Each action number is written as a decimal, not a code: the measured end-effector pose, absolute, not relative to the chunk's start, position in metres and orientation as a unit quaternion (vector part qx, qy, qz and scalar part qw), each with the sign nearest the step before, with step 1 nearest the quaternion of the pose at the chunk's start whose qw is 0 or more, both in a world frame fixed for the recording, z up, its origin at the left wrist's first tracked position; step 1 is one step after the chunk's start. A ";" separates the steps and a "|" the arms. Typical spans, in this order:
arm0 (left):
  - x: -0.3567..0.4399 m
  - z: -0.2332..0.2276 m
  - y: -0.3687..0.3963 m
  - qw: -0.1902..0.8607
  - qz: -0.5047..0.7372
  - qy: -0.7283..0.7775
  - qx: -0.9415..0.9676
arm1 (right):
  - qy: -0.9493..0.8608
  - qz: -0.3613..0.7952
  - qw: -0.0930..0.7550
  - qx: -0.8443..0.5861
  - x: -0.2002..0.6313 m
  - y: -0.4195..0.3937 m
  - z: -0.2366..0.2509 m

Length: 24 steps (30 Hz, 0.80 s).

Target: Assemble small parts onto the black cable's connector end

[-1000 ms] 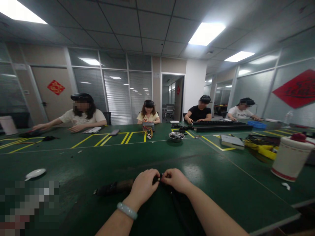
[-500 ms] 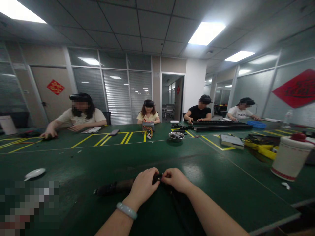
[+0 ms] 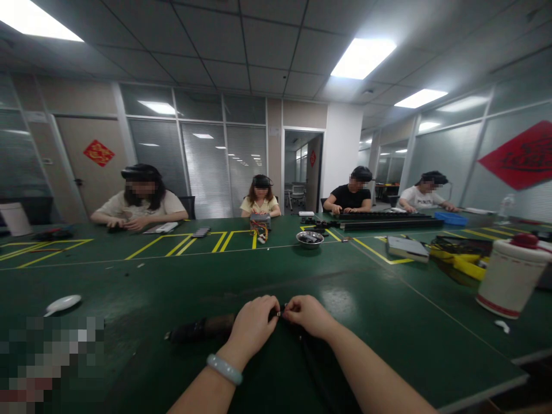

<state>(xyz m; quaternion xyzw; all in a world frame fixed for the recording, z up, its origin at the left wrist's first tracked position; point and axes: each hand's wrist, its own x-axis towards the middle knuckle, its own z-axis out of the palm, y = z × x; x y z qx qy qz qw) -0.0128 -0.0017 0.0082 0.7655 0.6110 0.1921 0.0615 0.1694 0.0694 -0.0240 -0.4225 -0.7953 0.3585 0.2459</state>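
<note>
My left hand (image 3: pixel 252 325) and my right hand (image 3: pixel 308 315) meet fingertip to fingertip over a small dark part (image 3: pixel 278 314) near the front of the green table (image 3: pixel 366 322). Both pinch that part between thumb and fingers; what it is stays too small to tell. A long dark rod-like piece (image 3: pixel 198 330) lies on the table just left of my left hand, partly hidden by it. Another dark strip (image 3: pixel 314 368) runs toward me under my right forearm. A pale bracelet (image 3: pixel 223 368) sits on my left wrist.
A white cylindrical tub with a red cap (image 3: pixel 511 275) stands at the right, with yellow pieces (image 3: pixel 457 261) behind it. A metal bowl (image 3: pixel 309 238) sits mid-table and a white dish (image 3: pixel 62 303) at the left. Several people work along the far side.
My hands stay together over the small part, barely shifting. The person at the far left has drawn an outstretched arm back in toward the body.
</note>
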 end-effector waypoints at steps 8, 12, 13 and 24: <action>-0.013 0.008 -0.002 0.064 0.186 0.614 0.764 | -0.793 0.364 0.252 -0.419 0.171 0.068 -0.024; -0.014 0.005 -0.001 0.065 0.199 0.613 0.762 | -0.792 0.362 0.247 -0.425 0.170 0.068 -0.023; -0.014 0.004 -0.001 0.061 0.207 0.614 0.760 | -0.793 0.360 0.246 -0.425 0.169 0.068 -0.023; -0.014 0.009 -0.002 0.058 0.216 0.595 0.772 | -0.801 0.347 0.245 -0.422 0.170 0.072 -0.027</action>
